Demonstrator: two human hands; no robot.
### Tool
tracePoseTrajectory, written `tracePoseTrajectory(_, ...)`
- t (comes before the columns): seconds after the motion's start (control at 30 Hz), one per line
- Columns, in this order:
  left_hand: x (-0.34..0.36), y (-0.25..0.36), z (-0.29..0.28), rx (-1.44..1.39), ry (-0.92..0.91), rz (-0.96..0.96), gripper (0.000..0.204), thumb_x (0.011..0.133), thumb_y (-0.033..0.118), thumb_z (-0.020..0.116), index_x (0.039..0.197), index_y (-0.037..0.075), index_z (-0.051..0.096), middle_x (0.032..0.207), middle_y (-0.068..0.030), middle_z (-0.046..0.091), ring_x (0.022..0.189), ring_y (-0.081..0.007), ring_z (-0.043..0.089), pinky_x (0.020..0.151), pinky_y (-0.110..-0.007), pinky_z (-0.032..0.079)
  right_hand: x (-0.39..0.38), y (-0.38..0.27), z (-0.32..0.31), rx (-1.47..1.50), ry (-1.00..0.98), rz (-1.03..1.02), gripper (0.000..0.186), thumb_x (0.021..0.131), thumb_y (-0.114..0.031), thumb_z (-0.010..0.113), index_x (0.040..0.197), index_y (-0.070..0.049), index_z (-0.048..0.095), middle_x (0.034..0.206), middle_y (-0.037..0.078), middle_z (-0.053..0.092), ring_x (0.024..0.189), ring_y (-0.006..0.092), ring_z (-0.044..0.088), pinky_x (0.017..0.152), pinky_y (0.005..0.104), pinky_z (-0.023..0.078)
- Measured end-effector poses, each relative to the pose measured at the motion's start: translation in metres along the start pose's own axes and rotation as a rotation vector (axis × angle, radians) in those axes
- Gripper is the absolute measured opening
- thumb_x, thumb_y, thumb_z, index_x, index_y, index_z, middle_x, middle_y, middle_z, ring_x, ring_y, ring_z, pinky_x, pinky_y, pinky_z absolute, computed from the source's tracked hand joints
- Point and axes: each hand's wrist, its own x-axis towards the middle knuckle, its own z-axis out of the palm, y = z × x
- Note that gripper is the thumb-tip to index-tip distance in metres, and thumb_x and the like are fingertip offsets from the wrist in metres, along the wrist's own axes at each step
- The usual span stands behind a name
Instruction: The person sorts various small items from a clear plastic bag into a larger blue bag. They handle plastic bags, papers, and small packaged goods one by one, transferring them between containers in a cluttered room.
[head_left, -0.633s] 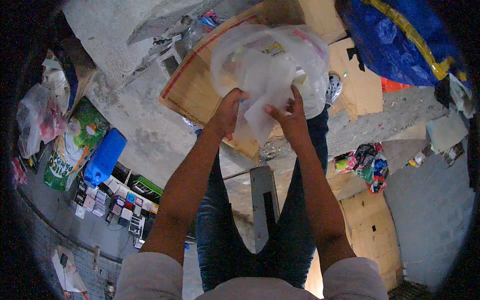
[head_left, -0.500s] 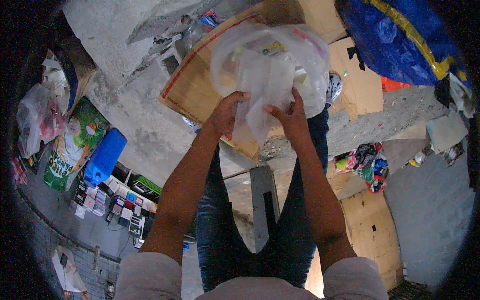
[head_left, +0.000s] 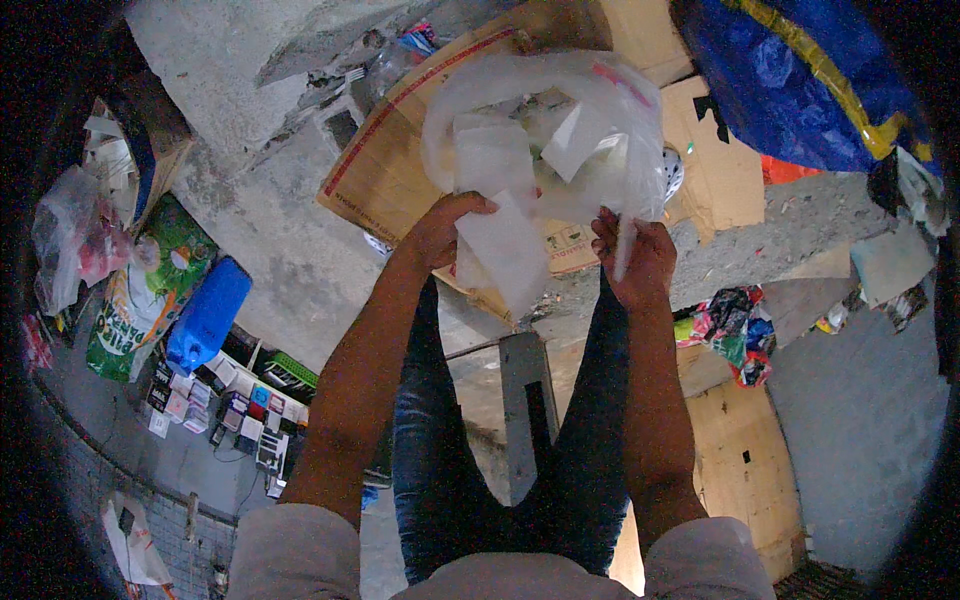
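A large translucent plastic bag point(head_left: 590, 120) with pale film pieces and other items inside rests on flattened cardboard point(head_left: 380, 170) in front of my legs. My left hand point(head_left: 447, 232) pinches a piece of translucent plastic film point(head_left: 505, 255) that hangs down over the cardboard. My right hand point(head_left: 637, 258), at the bag's lower right edge, has its fingers curled round a thin strip of plastic. The bag's exact contents are hard to make out.
A blue tarp with yellow tape point(head_left: 790, 70) lies top right, crumpled colourful litter point(head_left: 728, 325) below it. At left are a printed green sack point(head_left: 150, 280), a blue plastic container point(head_left: 205, 310), bags and stacked small boxes point(head_left: 270, 420). Concrete rubble lies at the top point(head_left: 280, 55).
My hands have moved apart and slightly down, the right one outward to the right, pulling the plastic wider. The film pieces in and below the bag have shifted and spread.
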Motion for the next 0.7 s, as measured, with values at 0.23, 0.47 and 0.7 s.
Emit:
tracePoseTrajectory(0.23,-0.002,-0.001,-0.018,-0.022,-0.199,0.052,0.046,0.079,0.022,0.063,0.119,0.0,0.056,0.113,-0.0143,0.064,0.1,-0.0284,0.064,0.093,-0.041,0.05,-0.004,-0.006,-0.021,0.259,-0.415,0.155,0.025,0.089,-0.024,0.052,0.102,-0.004,0.059,0.064,0.003,0.049,0.055,0.0132,0.049,0.05,0.0264,0.041)
tracePoseTrajectory(0.47,-0.018,-0.011,-0.022,0.444,-0.101,0.423,0.039,0.079,0.021,0.068,0.113,0.003,0.063,0.11,-0.0125,0.066,0.097,-0.0286,0.065,0.094,-0.04,0.049,-0.017,0.05,-0.033,-1.006,-0.123,-0.111,0.066,0.092,-0.044,0.056,0.134,0.005,0.044,0.12,0.022,0.058,0.108,0.0332,0.059,0.091,0.0387,0.048)
tracePoseTrajectory(0.7,-0.026,-0.019,-0.012,0.065,0.082,0.017,0.04,0.084,0.026,0.067,0.113,0.0,0.062,0.108,-0.0112,0.067,0.098,-0.0267,0.065,0.092,-0.04,0.05,-0.048,0.034,0.005,-1.098,0.175,-0.045,0.044,0.09,-0.034,0.063,0.118,-0.001,0.055,0.102,0.006,0.064,0.09,0.015,0.059,0.077,0.03,0.049)
